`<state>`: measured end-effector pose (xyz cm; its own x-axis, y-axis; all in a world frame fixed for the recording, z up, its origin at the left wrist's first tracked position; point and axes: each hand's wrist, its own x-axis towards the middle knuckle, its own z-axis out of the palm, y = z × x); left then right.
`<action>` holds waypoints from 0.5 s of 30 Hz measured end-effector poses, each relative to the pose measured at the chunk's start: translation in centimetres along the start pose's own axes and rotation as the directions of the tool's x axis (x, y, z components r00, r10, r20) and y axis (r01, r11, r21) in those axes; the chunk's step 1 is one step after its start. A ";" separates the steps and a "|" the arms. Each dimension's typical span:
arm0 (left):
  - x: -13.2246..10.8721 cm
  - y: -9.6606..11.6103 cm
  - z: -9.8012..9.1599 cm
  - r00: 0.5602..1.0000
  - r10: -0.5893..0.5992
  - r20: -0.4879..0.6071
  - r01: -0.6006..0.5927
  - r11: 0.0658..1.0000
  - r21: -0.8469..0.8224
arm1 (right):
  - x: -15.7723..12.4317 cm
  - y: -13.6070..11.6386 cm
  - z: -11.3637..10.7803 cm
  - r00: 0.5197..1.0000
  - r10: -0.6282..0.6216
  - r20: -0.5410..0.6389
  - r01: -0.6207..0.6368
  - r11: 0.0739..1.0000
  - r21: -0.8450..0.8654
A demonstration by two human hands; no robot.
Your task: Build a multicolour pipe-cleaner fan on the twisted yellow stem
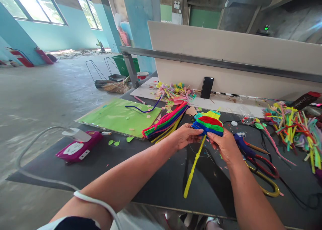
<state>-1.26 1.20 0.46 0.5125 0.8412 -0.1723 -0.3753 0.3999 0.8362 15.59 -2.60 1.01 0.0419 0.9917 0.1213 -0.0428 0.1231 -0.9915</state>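
Observation:
Both hands hold a layered pipe-cleaner piece (210, 120) above the dark table. Its bands are blue, green, red, teal and yellow, and a yellow fuzzy stem (195, 166) hangs down from it, tilted to the lower left. My left hand (187, 135) pinches the blue edge at the left, thumb on top. At the lower right edge, my right hand (223, 142) grips with thumb and fingers. The fingertips behind the piece are partly hidden. A bundle of coloured pipe cleaners (166, 122) lies left of the piece.
On the dark table (156, 186) are a purple power strip (77, 148) with a white cable, a green sheet (120, 117), scissors (264, 166) at right, and piles of scraps (289, 126). A black phone (207, 88) leans against the white board (226, 55) behind.

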 end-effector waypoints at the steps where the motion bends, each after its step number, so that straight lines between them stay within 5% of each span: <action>1: 0.0 0.0 0.0 1.000 0.002 0.003 -0.002 1.000 -0.004 | 0.0 0.0 0.0 1.000 0.010 0.006 -0.010 1.000 0.022; 9: 0.2 0.6 -0.1 0.988 0.128 -0.091 -0.133 0.990 -0.051 | 0.5 -0.2 -1.2 0.991 0.120 0.062 -0.133 0.942 0.308; 15: 0.2 0.3 -0.3 0.972 0.207 -0.107 -0.215 0.975 -0.064 | 0.5 0.5 -0.9 0.981 0.184 0.060 -0.194 0.937 0.289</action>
<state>-1.49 1.53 0.53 0.3382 0.9398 -0.0496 -0.5252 0.2322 0.8187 16.53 -2.07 0.54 -0.0269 0.9978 -0.0607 -0.3372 -0.0662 -0.9391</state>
